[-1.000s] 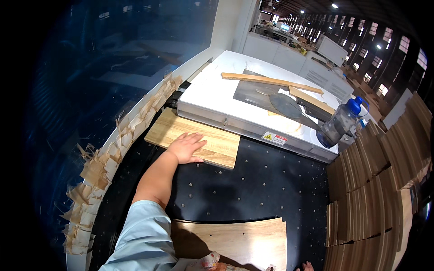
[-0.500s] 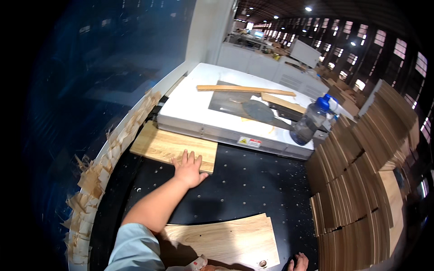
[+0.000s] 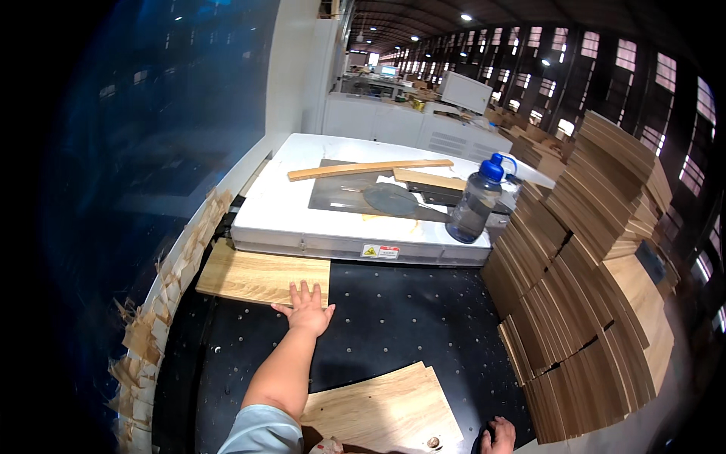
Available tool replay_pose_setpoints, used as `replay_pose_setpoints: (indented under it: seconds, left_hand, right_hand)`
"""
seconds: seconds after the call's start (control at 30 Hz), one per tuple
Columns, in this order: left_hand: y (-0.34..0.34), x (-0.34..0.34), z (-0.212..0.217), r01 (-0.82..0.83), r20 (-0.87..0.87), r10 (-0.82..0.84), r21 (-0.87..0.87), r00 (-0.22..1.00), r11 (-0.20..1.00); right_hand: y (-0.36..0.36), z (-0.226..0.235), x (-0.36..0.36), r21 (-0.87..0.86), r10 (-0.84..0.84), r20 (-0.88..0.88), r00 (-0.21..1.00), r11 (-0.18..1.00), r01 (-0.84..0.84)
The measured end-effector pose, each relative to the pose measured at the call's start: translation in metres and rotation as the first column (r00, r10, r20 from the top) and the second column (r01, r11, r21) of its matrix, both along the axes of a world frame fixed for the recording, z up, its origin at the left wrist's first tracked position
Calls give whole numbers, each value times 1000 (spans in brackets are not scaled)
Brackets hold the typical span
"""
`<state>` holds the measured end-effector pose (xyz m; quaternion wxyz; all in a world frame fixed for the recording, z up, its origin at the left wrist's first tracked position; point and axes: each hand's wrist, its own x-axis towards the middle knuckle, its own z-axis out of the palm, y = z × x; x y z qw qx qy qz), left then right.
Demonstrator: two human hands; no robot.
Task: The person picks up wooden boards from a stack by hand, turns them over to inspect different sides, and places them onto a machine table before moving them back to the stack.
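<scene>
My left hand (image 3: pixel 307 309) lies flat with fingers spread on the near edge of a light wood-grain board (image 3: pixel 257 274), close to its right corner. The board rests on a black, dotted tabletop (image 3: pixel 412 325) against the front of a white machine cover (image 3: pixel 265 227). At the lower edge my right hand (image 3: pixel 501 436) shows in part, its fingers loosely bent and slightly apart, with nothing seen in them. Between my arms lie wood-grain boards (image 3: pixel 386 405), one over another; a round hole shows near their right corner. My left forearm hides their left end.
A tall stack of brown boards (image 3: pixel 575 303) borders the table on the right. On the cover stand a blue-capped bottle (image 3: pixel 475 204) and wood strips (image 3: pixel 370 168). Torn tape (image 3: pixel 144 333) lines the left edge beside a dark blue panel (image 3: pixel 181 98).
The view has turned to the right. My left hand has shifted slightly toward the board's near right corner and stays on it. The board keeps about the same place against the cover.
</scene>
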<state>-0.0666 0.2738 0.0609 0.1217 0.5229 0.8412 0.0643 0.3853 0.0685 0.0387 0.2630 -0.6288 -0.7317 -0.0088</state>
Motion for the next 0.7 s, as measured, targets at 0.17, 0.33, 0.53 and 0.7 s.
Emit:
replay_pose_setpoints:
  seconds: [0.17,0.33,0.53,0.7]
  left_hand:
    - [3,-3,-3,2,6,-2,3,1000,1000]
    - [5,-2,1,3,6,-3,-50,1000,999]
    - [6,-4,2,-7,11,8,-74,1000,997]
    - [5,-2,4,3,18,-2,-85,1000,996]
  right_hand:
    - [2,-4,5,-12,4,33,999,1000,-4]
    - [1,-8,7,-9,3,-8,1000,1000,-3]
    - [3,-15,11,0,21,-28,999,1000,-21]
    - [1,-15,12,5,13,-27,1000,1000,-13]
